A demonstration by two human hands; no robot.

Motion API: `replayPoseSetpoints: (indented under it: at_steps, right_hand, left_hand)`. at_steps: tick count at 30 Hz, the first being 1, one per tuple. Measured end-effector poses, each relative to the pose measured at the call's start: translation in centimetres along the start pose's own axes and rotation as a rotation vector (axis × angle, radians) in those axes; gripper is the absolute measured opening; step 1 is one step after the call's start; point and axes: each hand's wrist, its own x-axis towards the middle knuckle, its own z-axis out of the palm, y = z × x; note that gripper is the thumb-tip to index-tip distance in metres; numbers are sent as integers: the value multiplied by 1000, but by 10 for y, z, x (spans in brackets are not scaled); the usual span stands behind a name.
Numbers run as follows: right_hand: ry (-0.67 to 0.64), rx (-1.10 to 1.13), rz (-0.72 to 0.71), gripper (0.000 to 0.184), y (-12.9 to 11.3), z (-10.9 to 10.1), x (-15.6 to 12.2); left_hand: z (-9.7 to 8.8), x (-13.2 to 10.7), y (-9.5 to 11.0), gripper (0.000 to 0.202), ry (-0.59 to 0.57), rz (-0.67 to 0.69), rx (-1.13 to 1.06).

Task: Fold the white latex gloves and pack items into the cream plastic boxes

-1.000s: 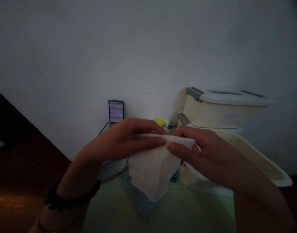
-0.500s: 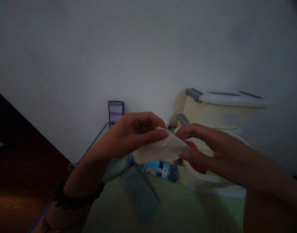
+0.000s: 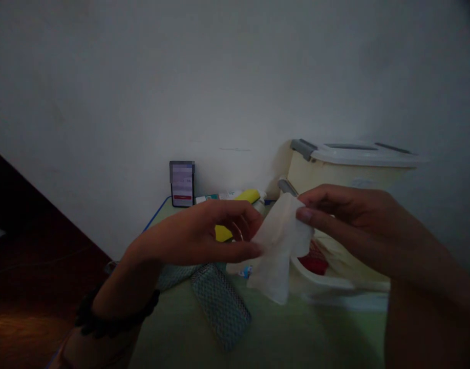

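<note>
A thin white tissue [image 3: 275,251] hangs loosely unfolded above the table. My right hand [image 3: 346,215] pinches its upper right corner between thumb and fingers. On the other side, my left hand [image 3: 215,230] is at the tissue's left edge, its thumb and curled fingers apart; whether a fingertip touches the sheet is hard to make out. Below lies a blue-green woven-patterned case [image 3: 221,305], with a similar patterned piece [image 3: 177,277] to its left. Part of a bottle's blue label [image 3: 246,271] shows behind the tissue.
Against the wall a phone [image 3: 182,184] stands upright. Yellow items [image 3: 248,196] lie near the back edge of the green table [image 3: 273,333]. At right sit a lidded cream storage box [image 3: 327,177] and an open cream bin [image 3: 327,282] holding something red [image 3: 314,261].
The folded tissue has opened out and hangs down. My left hand has loosened its pinch and dropped slightly; my right hand has risen with the corner. Yellow items have come into view.
</note>
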Motion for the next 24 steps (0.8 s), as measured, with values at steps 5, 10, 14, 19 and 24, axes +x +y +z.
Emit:
replayPoseSetpoints:
  at_steps: [5, 10, 14, 19, 24]
  right_hand:
    - [53, 14, 35, 16, 3, -2, 0]
    - [67, 110, 133, 20, 3, 2, -1]
    - [107, 62, 121, 23, 5, -1, -1]
    - [49, 172, 75, 14, 15, -3, -1]
    - [-179, 298, 58, 36, 15, 0, -7]
  left_hand:
    - [6, 3, 5, 54, -23, -5, 20]
    - [10, 9, 0, 54, 58, -65, 119]
    - [7, 9, -8, 29, 73, -19, 49]
    - [4, 4, -14, 30, 193, -21, 92]
    - [4, 2, -9, 38, 189, 20, 118]
